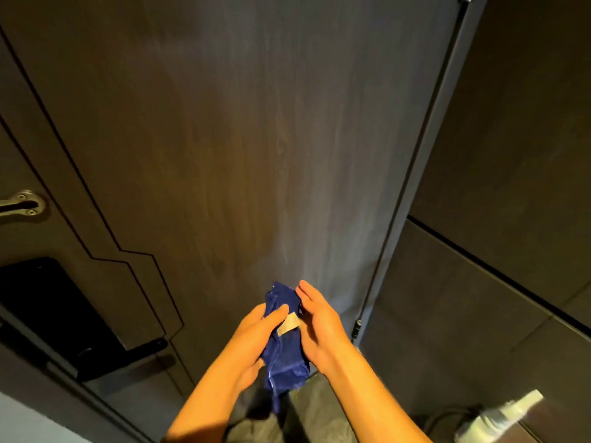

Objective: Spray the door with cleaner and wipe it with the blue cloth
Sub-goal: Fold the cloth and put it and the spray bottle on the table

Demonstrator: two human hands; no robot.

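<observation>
Cloth, blue and bunched into a long fold, sits between both hands low in the view, close in front of the door. A pale tag shows on its upper face, and its lower end hangs free below the palms. The left hand curls around the cloth's left side, thumb laid across the top near the tag, fingers tucked beneath. The right hand lies against the cloth's right edge with fingers nearly straight and pointing up toward the door; whether it grips or only presses is hard to tell.

The door fills the space above and beyond the hands: dark wood grain with a paler, streaky sheen running up from just above the cloth. Left of the hands, a black lock with a lever handle is mounted on the door, and higher up a metal latch sits at the frame's edge. Down to the right of the right forearm, a blurred whitish bottle lies near dark tiled wall.
</observation>
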